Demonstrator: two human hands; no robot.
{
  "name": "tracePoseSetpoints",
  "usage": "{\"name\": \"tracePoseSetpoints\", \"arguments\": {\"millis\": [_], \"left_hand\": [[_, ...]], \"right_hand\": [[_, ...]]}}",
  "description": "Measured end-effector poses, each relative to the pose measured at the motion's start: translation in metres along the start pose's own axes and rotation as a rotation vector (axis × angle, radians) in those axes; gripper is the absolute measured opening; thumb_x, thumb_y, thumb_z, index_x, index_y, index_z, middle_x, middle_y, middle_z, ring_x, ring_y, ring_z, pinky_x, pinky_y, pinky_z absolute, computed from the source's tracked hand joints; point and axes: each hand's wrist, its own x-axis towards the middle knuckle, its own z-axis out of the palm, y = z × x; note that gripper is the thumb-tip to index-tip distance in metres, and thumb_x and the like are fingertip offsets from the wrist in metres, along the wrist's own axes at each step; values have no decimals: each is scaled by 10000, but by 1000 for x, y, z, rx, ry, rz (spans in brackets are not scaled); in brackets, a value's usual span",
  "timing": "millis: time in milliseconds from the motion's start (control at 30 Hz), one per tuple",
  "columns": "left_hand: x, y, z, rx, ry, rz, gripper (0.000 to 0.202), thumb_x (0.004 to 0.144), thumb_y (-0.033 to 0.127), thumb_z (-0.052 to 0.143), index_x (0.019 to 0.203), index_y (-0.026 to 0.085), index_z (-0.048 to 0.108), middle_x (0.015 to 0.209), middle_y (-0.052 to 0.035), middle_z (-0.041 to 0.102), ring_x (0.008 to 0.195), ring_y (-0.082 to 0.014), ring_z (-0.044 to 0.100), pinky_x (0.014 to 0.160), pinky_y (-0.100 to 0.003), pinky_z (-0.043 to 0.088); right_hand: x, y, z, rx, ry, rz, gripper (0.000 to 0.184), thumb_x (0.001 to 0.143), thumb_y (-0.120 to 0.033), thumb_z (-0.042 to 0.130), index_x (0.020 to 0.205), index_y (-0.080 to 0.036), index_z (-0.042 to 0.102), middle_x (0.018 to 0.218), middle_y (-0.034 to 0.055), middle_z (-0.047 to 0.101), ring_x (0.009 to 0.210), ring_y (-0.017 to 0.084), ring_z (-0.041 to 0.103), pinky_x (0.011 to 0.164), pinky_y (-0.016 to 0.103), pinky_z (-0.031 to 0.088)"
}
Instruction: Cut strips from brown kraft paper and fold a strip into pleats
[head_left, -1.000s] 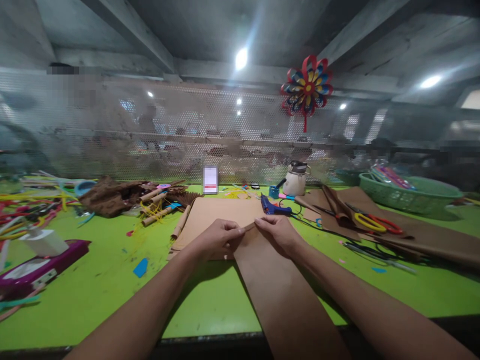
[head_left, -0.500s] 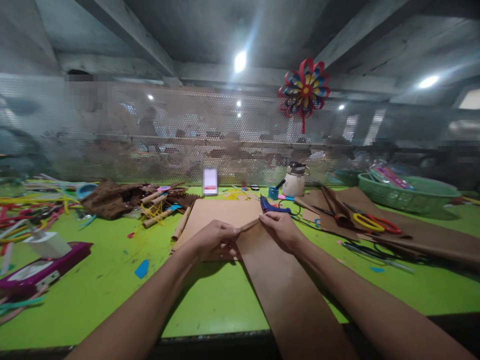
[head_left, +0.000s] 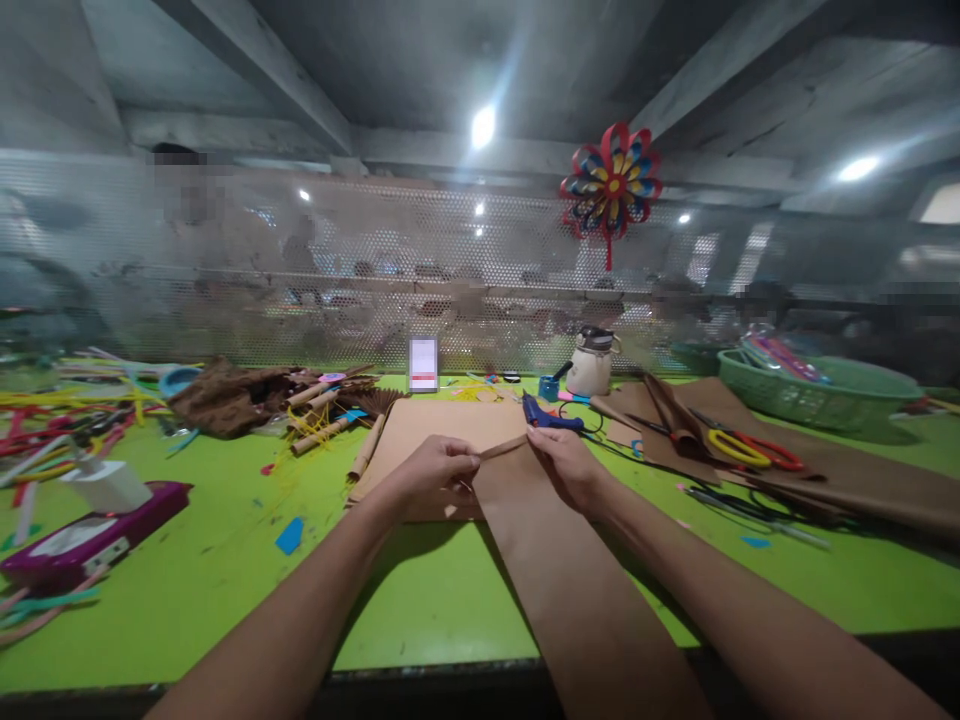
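Observation:
A long strip of brown paper (head_left: 559, 560) runs from the table's front edge up to both hands, its far end folded or rolled into a narrow edge. My left hand (head_left: 442, 470) pinches the left corner of that edge between thumb and fingers. At the right corner, my right hand (head_left: 566, 460) pinches it the same way. Beneath the hands lies a flat tan board or paper stack (head_left: 442, 425). Just beyond my right hand rests a blue glue gun (head_left: 551, 415).
Brown paper sheets (head_left: 862, 490) with yellow and red scissors (head_left: 739, 450) lie right, before a green basket (head_left: 817, 390). A cream jug (head_left: 590, 365) stands behind. On the left are paper rolls (head_left: 319, 435), a purple power strip (head_left: 97, 540) and coloured strips (head_left: 67, 430).
My right hand has shifted slightly right along the edge of the paper strip. Both hands keep their pinch, and the view has moved a little.

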Motion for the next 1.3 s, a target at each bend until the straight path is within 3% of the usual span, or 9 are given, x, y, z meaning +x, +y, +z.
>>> {"name": "tracePoseSetpoints", "arguments": {"millis": [200, 367, 467, 600, 800, 1000, 1100, 1167, 1300], "left_hand": [[2, 2, 1, 168, 25, 70, 310, 706, 400, 605, 563, 134, 536, 493, 29, 451, 472, -83, 368, 487, -225, 278], [2, 0, 1, 149, 21, 80, 311, 710, 432, 609, 636, 135, 554, 549, 36, 460, 511, -89, 369, 501, -223, 269], [1, 0, 3, 55, -8, 125, 308, 729, 432, 615, 680, 133, 559, 602, 33, 466, 555, -91, 381, 533, -220, 281], [1, -2, 5, -164, -127, 144, 291, 752, 409, 631, 792, 125, 581, 682, 17, 493, 610, -91, 416, 582, -218, 306], [1, -5, 9, -418, -250, 134, 238, 707, 292, 710, 838, 139, 584, 786, -19, 534, 703, -110, 475, 670, -231, 353], [-3, -14, 16, -578, -337, -3, 257, 653, 231, 751, 837, 164, 584, 759, -8, 530, 682, -103, 499, 666, -234, 383], [-5, -12, 19, -518, -373, 15, 256, 647, 246, 759, 816, 150, 593, 732, -10, 558, 657, -98, 522, 648, -227, 390], [-6, -9, 21, -467, -382, 17, 277, 668, 281, 746, 861, 144, 602, 795, -45, 600, 730, -135, 569, 709, -263, 420], [-4, -7, 17, -321, -233, 16, 316, 727, 360, 687, 932, 136, 602, 895, -83, 631, 801, -181, 604, 742, -314, 464]], "right_hand": [[-5, 2, 1, 11, -110, 100, 307, 668, -426, 702, 729, -129, 648, 650, 56, 647, 575, 175, 582, 612, 324, 455], [-2, -4, -4, -133, -49, 64, 283, 653, -403, 726, 647, -139, 624, 575, -12, 571, 527, 103, 494, 559, 234, 387], [-2, -9, -5, -65, -40, 87, 296, 677, -425, 698, 777, -147, 671, 646, 12, 615, 589, 124, 536, 601, 250, 407], [-6, -20, -2, -12, -152, 84, 372, 659, -259, 723, 1019, -194, 659, 758, 8, 646, 659, 111, 562, 647, 227, 414], [-13, -30, 4, 24, -179, 17, 363, 709, -318, 668, 1058, -222, 645, 765, 27, 649, 688, 149, 582, 701, 304, 450], [-21, -32, 11, -292, -415, -2, 336, 641, -285, 740, 947, -160, 682, 876, 56, 646, 829, 182, 583, 790, 317, 435], [-21, -32, 10, -336, -406, -66, 245, 639, -305, 743, 822, -152, 689, 811, 36, 620, 790, 171, 575, 767, 306, 435], [-19, -32, 8, -306, -388, -106, 223, 639, -309, 745, 784, -152, 680, 806, 34, 611, 793, 169, 570, 778, 313, 433], [-9, -30, -2, -146, -236, -72, 228, 647, -343, 741, 752, -161, 652, 741, 17, 608, 695, 137, 558, 739, 313, 443]]}}
